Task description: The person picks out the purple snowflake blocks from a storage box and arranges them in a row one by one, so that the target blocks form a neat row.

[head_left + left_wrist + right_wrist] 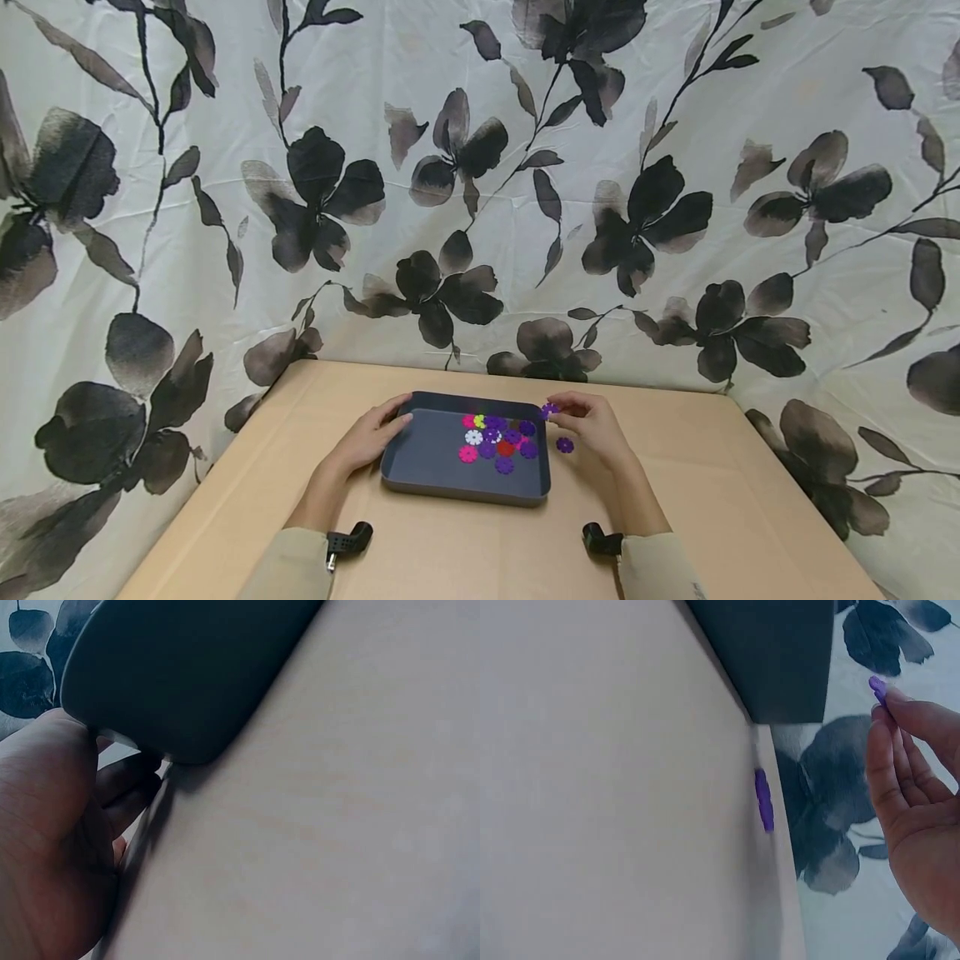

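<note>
The left hand grips the left edge of the grey tray, thumb at the rim and the other fingers partly tucked beneath its corner, with only a small gap between thumb and fingers. Just off the tray's far right corner, the right hand pinches a purple flower-shaped piece between thumb and fingertips, the remaining fingers loosely bent. A second purple piece lies on the counter just right of the tray. Inside the tray, toward its right side, sits a cluster of flower-shaped pieces in purple, pink, red, white and yellow-green, some overlapping. Nearer the wearer than the tray, the right sleeve bears a small dark mark, too tiny to read
</note>
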### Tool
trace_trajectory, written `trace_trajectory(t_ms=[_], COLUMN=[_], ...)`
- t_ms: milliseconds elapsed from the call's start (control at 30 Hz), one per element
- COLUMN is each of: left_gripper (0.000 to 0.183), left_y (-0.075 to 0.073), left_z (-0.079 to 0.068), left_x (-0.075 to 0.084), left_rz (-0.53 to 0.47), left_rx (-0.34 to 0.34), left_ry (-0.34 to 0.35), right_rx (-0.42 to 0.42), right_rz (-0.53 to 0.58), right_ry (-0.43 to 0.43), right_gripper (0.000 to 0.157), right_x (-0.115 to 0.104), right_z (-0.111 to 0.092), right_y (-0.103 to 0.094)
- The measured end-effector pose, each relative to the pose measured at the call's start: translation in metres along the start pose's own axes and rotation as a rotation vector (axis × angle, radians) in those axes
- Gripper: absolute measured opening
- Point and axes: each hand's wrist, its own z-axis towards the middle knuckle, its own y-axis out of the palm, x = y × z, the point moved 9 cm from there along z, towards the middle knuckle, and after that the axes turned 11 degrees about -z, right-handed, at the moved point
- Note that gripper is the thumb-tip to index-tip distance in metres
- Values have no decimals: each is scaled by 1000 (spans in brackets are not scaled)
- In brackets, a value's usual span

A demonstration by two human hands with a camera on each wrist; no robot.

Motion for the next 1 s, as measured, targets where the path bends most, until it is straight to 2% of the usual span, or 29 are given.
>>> trace_trajectory(t_ms=[233,600,833,1000], left_gripper=[58,59,59,60], left_y=[1,1,1,1], left_z=[1,1,0,0], left_x=[1,-2,0,0], left_rz=[-5,2,-15,-14], left_rx=[-8,0,-3,-2], left_ry=[3,4,8,5], right_rx=[2,-14,-23,-27], right_rz=[-1,-102,-101,-131], right_ry=[2,97,112,151], right_gripper=[31,32,18,17], right_x=[10,38,43,46], right_z=[-5,-12,-17,-21], right_y=[-13,-21,-24,-28])
